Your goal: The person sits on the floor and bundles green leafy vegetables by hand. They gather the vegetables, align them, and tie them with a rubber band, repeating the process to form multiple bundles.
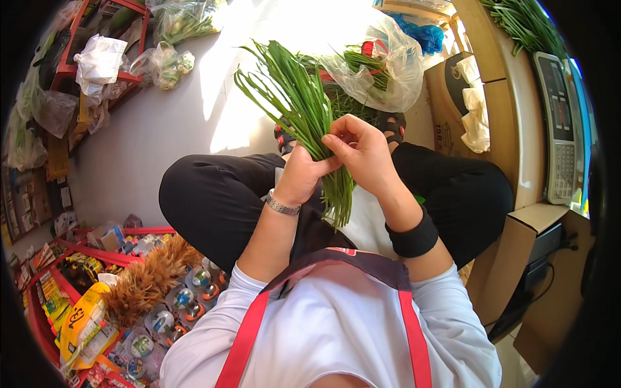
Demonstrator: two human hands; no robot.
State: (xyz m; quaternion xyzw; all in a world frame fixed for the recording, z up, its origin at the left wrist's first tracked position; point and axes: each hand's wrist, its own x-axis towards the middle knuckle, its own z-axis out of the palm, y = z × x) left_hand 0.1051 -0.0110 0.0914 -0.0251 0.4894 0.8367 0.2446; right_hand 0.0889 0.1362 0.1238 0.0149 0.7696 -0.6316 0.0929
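Note:
My left hand (304, 173) is wrapped around a bunch of garlic chives (303, 104), with the cut stem ends hanging below the fist and the leaves fanning up and to the left. Against the bunch's right side is my right hand (361, 153), its thumb and index finger pinched together. Whether a leaf is between those fingertips is too small to tell. Beyond the hands, a clear plastic bag (405, 63) holds more green stalks (364, 68) bound with red tape. Loose green trimmings (347, 104) lie on the floor between my feet.
To my right, a wooden counter (529, 126) carries a digital scale (560, 131) and more chives (524, 24). An open cardboard box (499, 271) stands below it. Red racks with packaged goods (80, 310) and a feather duster (145, 283) are at lower left. Bagged vegetables (170, 65) sit at upper left.

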